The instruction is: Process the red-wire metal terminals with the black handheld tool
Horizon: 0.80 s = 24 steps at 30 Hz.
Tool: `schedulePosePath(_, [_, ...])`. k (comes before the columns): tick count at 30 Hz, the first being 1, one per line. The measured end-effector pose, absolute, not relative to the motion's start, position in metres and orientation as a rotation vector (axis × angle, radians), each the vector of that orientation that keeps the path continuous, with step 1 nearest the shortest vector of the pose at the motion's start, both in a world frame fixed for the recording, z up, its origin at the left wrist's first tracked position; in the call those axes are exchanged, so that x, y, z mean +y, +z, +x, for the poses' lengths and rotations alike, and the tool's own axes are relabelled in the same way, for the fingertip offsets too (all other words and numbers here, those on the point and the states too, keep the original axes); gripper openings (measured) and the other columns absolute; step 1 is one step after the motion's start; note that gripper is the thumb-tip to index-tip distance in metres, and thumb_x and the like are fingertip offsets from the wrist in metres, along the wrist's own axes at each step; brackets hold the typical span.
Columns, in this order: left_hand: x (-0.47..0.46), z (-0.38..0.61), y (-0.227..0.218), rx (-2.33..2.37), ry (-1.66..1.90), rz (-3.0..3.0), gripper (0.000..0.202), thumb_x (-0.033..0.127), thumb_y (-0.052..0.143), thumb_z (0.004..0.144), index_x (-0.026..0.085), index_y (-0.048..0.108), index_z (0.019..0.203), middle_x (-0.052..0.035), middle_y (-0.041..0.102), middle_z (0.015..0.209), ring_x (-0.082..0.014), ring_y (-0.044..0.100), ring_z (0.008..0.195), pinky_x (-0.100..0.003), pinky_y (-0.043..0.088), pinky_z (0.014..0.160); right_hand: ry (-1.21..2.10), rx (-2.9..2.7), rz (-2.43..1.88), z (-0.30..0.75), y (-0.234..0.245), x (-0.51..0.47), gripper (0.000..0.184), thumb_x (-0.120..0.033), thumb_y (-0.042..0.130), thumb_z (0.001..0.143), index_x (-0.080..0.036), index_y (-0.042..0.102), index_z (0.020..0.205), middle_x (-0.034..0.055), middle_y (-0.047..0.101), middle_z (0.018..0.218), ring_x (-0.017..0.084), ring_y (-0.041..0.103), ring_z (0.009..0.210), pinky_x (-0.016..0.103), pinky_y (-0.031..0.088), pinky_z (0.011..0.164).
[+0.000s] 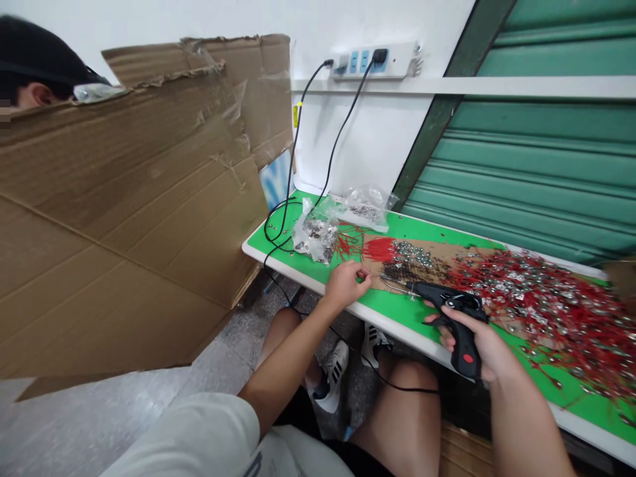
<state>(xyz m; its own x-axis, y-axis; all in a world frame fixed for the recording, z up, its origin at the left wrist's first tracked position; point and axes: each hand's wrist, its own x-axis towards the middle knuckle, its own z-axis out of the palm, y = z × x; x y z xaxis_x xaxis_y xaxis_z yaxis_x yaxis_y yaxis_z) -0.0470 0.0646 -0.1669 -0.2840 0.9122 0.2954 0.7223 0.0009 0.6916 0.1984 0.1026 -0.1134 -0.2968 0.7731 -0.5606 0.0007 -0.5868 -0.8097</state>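
Observation:
My right hand (477, 338) is wrapped round the grip of a black soldering gun (464, 344), fingers by its trigger. The gun's thin metal tip points left, over a strip of brown cardboard (437, 250). Just left of that tip, my left hand (346, 283) is closed in a pinch above the table's front edge; what it pinches is too small to make out. Beyond it, red wires (378, 249) lie side by side, with small silvery parts (412, 254) at their right ends. A large heap of red wires with shiny metal pieces (546, 305) spreads across the right side.
Clear plastic bags of small metal parts (315, 238) sit at the back left of the green tabletop (263, 238). Black cords run from a wall power strip (397, 61) down past the table. A tall cardboard panel (149, 218) stands left, with a person's head (40, 59) behind it.

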Motion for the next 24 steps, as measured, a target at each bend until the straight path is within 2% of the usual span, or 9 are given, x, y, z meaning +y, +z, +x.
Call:
schedulePosePath(7, [0.0644, -0.0455, -0.1665, 2.053, 1.132, 1.704, 0.004, 0.02, 0.065, 0.081, 0.018, 0.066, 0.078, -0.0017, 0.065, 0.078, -0.0149, 0.059, 0.077, -0.026, 0.047, 0.073, 1.935, -0.974, -1.461, 0.2031, -0.1153, 0.1045, 0.02, -0.03, 0.076, 0.073, -0.016, 0.073, 0.087, 0.0047, 0.067, 0.069, 0.007, 0.043, 0.039, 0.017, 0.037, 0.032])
schedulePosePath(14, [0.0648, -0.0439, -0.1659, 2.066, 1.128, 1.692, 0.005, 0.021, 0.065, 0.081, 0.017, 0.066, 0.077, -0.0016, 0.066, 0.079, -0.0154, 0.06, 0.078, -0.026, 0.046, 0.073, 2.0, -0.982, -1.445, 0.2036, -0.1174, 0.1044, 0.029, -0.033, 0.072, 0.077, -0.012, 0.073, 0.097, 0.0006, 0.054, 0.05, 0.009, 0.041, 0.037, 0.016, 0.033, 0.032])
schedulePosePath(20, [0.0647, -0.0442, -0.1655, 2.058, 1.121, 1.705, 0.007, 0.022, 0.064, 0.082, 0.018, 0.065, 0.077, -0.0015, 0.065, 0.079, -0.0155, 0.06, 0.079, -0.026, 0.046, 0.074, 1.999, -0.976, -1.415, 0.2021, -0.1153, 0.1037, 0.023, -0.031, 0.074, 0.075, -0.015, 0.073, 0.093, 0.0034, 0.062, 0.059, 0.008, 0.041, 0.038, 0.017, 0.035, 0.032])
schedulePosePath(24, [0.0657, -0.0445, -0.167, 2.045, 1.124, 1.715, 0.005, 0.021, 0.063, 0.082, 0.018, 0.065, 0.079, -0.002, 0.065, 0.08, -0.0156, 0.06, 0.079, -0.026, 0.046, 0.073, 1.98, -0.955, -1.408, 0.2025, -0.1154, 0.1045, 0.019, -0.027, 0.074, 0.075, -0.017, 0.074, 0.09, 0.0074, 0.071, 0.079, 0.007, 0.042, 0.039, 0.018, 0.038, 0.032])
